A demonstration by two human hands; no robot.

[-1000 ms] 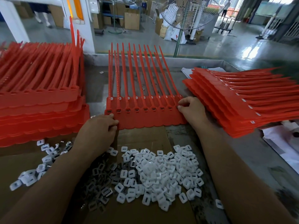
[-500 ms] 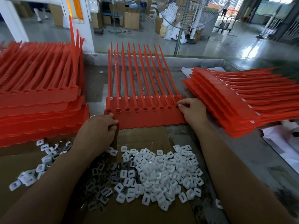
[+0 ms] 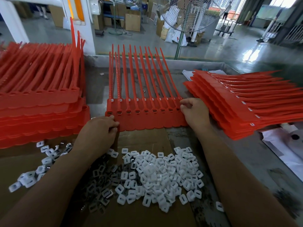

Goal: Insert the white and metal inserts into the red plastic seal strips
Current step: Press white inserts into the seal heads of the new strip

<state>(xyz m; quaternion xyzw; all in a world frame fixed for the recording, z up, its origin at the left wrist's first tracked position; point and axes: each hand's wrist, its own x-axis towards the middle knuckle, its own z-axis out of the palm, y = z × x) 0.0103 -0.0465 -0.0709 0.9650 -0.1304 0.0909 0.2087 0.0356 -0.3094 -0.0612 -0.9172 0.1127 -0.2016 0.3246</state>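
My left hand [image 3: 98, 133] pinches the lower left corner of the sheet of red seal strips [image 3: 147, 119] lying mid-frame on the tabletop [image 3: 246, 159], fingers curled over its edge. My right hand [image 3: 195, 113] pinches the sheet's right end with curled fingers. A tall stack [image 3: 37, 112] of such sheets fills the left of the frame, and a fanned stack [image 3: 237, 108] lies at the right. In the lower middle, on cardboard [image 3: 147, 140], dark metal inserts [image 3: 101, 185] lie against the left side of a heap of white inserts [image 3: 164, 176].
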